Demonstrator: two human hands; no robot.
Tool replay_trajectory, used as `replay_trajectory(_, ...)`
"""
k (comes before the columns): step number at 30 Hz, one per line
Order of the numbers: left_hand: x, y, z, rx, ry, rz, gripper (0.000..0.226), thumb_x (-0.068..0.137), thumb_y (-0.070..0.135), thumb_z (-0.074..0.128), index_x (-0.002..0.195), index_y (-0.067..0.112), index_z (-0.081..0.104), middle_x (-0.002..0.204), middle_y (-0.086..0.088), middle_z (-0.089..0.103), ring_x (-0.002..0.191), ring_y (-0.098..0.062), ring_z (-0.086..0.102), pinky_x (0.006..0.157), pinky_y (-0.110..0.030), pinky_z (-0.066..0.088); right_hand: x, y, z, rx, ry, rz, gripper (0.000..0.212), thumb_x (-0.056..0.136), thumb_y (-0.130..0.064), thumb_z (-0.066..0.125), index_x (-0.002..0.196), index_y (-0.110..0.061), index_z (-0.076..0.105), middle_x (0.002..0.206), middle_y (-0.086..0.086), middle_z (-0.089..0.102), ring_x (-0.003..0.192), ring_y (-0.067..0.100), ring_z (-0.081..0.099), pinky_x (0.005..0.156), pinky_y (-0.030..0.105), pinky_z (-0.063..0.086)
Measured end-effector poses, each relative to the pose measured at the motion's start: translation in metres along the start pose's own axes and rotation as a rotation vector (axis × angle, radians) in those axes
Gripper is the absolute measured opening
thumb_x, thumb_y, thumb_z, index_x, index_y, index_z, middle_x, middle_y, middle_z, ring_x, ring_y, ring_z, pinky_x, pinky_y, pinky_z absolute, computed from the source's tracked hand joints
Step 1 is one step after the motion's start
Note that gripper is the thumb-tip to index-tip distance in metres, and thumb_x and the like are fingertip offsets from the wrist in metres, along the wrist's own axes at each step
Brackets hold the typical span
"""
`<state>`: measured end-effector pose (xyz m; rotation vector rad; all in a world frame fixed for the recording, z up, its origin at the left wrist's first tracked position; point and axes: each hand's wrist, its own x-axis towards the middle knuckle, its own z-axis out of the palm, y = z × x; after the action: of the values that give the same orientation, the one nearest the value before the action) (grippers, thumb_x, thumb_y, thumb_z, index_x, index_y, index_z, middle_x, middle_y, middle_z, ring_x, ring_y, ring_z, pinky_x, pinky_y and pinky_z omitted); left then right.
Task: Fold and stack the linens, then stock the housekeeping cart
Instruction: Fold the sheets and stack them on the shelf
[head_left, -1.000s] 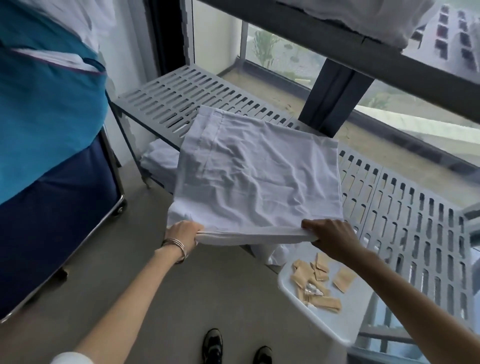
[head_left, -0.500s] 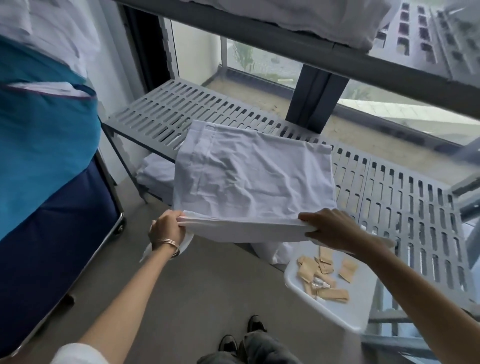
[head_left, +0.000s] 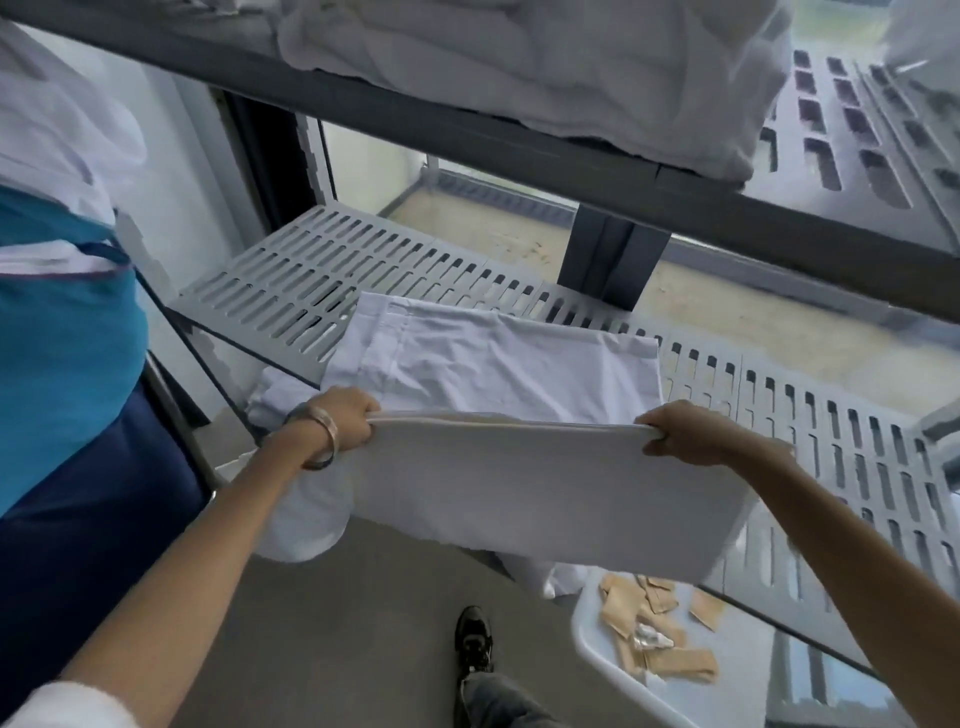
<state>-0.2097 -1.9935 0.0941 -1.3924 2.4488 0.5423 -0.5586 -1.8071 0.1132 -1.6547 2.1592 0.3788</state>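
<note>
Mid-frame, white linen (head_left: 519, 415) half resting on slatted shelf (head_left: 311, 270), near edge lifted taut. Left hand (head_left: 337, 421) and right hand (head_left: 691, 434) each pinching a corner of that edge, apparently to make the next fold square.

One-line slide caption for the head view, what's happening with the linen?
Left hand and right hand grip a white folded linen sheet by its near edge over the grey slotted shelf.

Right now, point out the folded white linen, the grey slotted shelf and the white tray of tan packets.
folded white linen (head_left: 540, 493), head view, hanging front panel.
grey slotted shelf (head_left: 291, 280), head view, bare left section.
white tray (head_left: 618, 675), head view, near rim.
</note>
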Motion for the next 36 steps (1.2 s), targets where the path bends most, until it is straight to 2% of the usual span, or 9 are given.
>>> replay_trajectory(4, 0.099, 0.030, -0.056, -0.059, 0.400, -0.035, 0.026, 0.084, 0.003, 0.049, 0.096, 0.021, 0.064, 0.102, -0.011, 0.062, 0.107, -0.032, 0.057, 0.082, -0.034, 0.043, 0.084, 0.025, -0.030, -0.009, 0.444, 0.256, 0.028, 0.090, -0.004, 0.044, 0.107, -0.015, 0.063, 0.101, 0.012, 0.059, 0.110, 0.029, 0.049, 0.085, 0.039, 0.040)
replay_trajectory(7, 0.165, 0.052, -0.067, 0.148, 0.635, -0.055, 0.057, 0.095, 0.008, 0.043, 0.147, 0.019, 0.024, 0.149, -0.019, 0.030, 0.141, -0.030, 0.023, 0.114, -0.048, 0.013, 0.140, 0.031, -0.040, -0.051, 0.543, 0.448, 0.057, 0.096, -0.015, 0.042, 0.148, -0.014, 0.020, 0.150, 0.018, 0.023, 0.140, 0.034, 0.015, 0.110, 0.060, 0.017)
replay_trajectory(10, 0.186, 0.083, -0.014, 0.371, 0.409, 0.009, 0.067, 0.101, 0.031, 0.032, 0.150, 0.018, -0.013, 0.155, -0.016, -0.019, 0.143, -0.033, -0.018, 0.113, -0.053, -0.009, 0.167, 0.011, -0.012, 0.021, 0.234, 0.380, 0.071, 0.098, -0.026, 0.044, 0.151, -0.020, -0.004, 0.157, 0.013, -0.010, 0.144, 0.037, -0.003, 0.109, 0.066, 0.014)
replay_trajectory(14, 0.164, 0.082, 0.082, 0.338, -0.108, 0.221, 0.067, 0.096, 0.035, 0.039, 0.151, 0.023, 0.002, 0.158, -0.005, -0.014, 0.144, -0.028, -0.015, 0.115, -0.051, -0.006, 0.156, -0.027, 0.071, 0.097, -0.247, 0.160, 0.084, 0.091, -0.053, 0.049, 0.151, -0.023, -0.002, 0.157, 0.012, -0.011, 0.143, 0.040, 0.001, 0.111, 0.061, 0.018)
replay_trajectory(19, 0.163, 0.048, 0.100, 0.188, -0.179, 0.308, 0.079, 0.090, 0.045, 0.048, 0.151, 0.029, 0.000, 0.157, -0.005, -0.017, 0.144, -0.025, -0.018, 0.115, -0.044, -0.009, 0.152, -0.061, 0.118, -0.109, -0.140, 0.156, 0.093, 0.087, -0.034, 0.061, 0.150, -0.019, -0.005, 0.157, 0.009, 0.000, 0.142, 0.041, 0.007, 0.106, 0.062, 0.021)
replay_trajectory(22, 0.163, 0.020, 0.098, 0.333, -0.179, 0.365, 0.094, 0.080, 0.055, 0.059, 0.149, 0.038, -0.003, 0.157, -0.002, -0.017, 0.143, -0.030, -0.018, 0.111, -0.058, -0.005, 0.156, -0.058, 0.128, -0.221, -0.004, 0.136, 0.077, 0.090, -0.020, 0.056, 0.150, -0.013, 0.008, 0.152, 0.016, 0.020, 0.135, 0.039, 0.028, 0.103, 0.054, 0.035)
replay_trajectory(25, 0.149, -0.008, 0.104, 0.536, -0.127, 0.335, 0.098, 0.083, 0.036, 0.064, 0.147, 0.040, -0.011, 0.156, -0.005, -0.019, 0.142, -0.036, -0.017, 0.110, -0.062, -0.002, 0.151, -0.027, 0.128, -0.319, 0.052, 0.082, 0.064, 0.092, 0.000, 0.041, 0.149, -0.011, 0.014, 0.149, 0.013, 0.029, 0.132, 0.032, 0.036, 0.101, 0.045, 0.040)
replay_trajectory(31, 0.112, 0.020, 0.137, 0.689, -0.093, 0.601, 0.074, 0.095, 0.044, 0.042, 0.151, 0.024, -0.002, 0.158, -0.011, -0.008, 0.145, -0.029, -0.007, 0.110, -0.059, -0.009, 0.127, 0.073, 0.098, -0.353, -0.271, 0.619, 0.064, 0.099, -0.041, 0.034, 0.150, -0.027, -0.002, 0.159, 0.004, -0.005, 0.143, 0.042, 0.000, 0.109, 0.067, 0.012)
replay_trajectory(36, 0.103, 0.026, 0.143, 0.764, -0.089, 0.702, 0.072, 0.088, 0.031, 0.058, 0.145, 0.015, 0.017, 0.153, -0.017, 0.010, 0.143, -0.032, 0.005, 0.106, -0.069, -0.008, 0.111, -0.063, 0.114, -0.110, -0.174, 0.147, 0.083, 0.093, -0.020, 0.051, 0.150, -0.030, -0.009, 0.157, 0.005, -0.017, 0.143, 0.041, -0.008, 0.109, 0.062, 0.018)
